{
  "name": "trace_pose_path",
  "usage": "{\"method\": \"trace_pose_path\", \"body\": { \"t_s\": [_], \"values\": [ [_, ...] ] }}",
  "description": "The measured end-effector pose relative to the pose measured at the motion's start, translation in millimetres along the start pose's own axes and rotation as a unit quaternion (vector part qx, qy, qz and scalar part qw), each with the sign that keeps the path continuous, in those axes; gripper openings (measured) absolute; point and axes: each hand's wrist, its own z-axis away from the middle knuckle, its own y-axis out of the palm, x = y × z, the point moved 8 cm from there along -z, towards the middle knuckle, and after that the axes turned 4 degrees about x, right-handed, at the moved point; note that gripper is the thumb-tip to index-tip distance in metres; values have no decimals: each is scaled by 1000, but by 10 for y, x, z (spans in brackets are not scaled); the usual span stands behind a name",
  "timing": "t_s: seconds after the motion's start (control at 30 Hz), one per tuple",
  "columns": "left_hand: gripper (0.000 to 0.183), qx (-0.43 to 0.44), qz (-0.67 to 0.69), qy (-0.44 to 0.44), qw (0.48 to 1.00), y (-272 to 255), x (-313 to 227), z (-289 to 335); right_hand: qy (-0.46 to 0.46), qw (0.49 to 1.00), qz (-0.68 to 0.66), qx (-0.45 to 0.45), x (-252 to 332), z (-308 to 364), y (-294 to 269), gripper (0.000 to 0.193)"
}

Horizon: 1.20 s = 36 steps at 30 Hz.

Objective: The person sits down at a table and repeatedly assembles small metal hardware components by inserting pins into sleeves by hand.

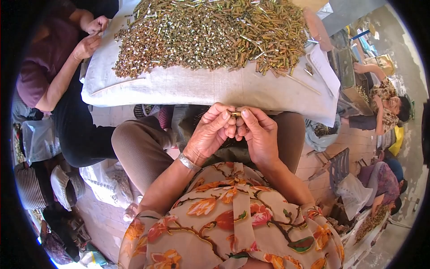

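Just beyond the front edge of the cloth-covered table, my left hand (209, 132) and my right hand (260, 136) meet at the fingertips. Pinched between both thumbs and forefingers is a small brass-coloured metal tube (235, 114), lying crosswise. Fingers cover both of its ends. On the white cloth (192, 89) ahead spreads a large pile of small metal pieces (201, 38). Short ring-like pieces lie toward the left of the pile, longer tubes toward the right.
Thin sticks (117, 85) lie on the cloth. At left, a co-worker's hands (89, 47) hold something tiny over the table edge. White sheets (323, 67) sit at the right corner, above a plastic bag (323, 132). Other people work at far right, near a dark chair (339, 170).
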Motion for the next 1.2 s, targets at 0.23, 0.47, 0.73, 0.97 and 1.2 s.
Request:
{"method": "trace_pose_path", "body": {
  "t_s": [0.23,0.47,0.73,0.97,1.2],
  "values": [
    [18,-5,2,10,1000,61,-51,57,-18,981,179,75,174,-11,67,18],
    [16,-29,-65,30,997,71,-120,41,-120,937,320,69,315,64,178,17],
    [27,6,12,-39,999,72,-38,70,-42,971,217,97,242,36,147,16],
    [46,39,-16,-112,993,160,47,27,107,979,69,161,44,-53,-27,19],
    [22,-126,-654,18,746,-177,-594,-682,118,978,-166,50,80,-842,-897,21]
  ]
}}
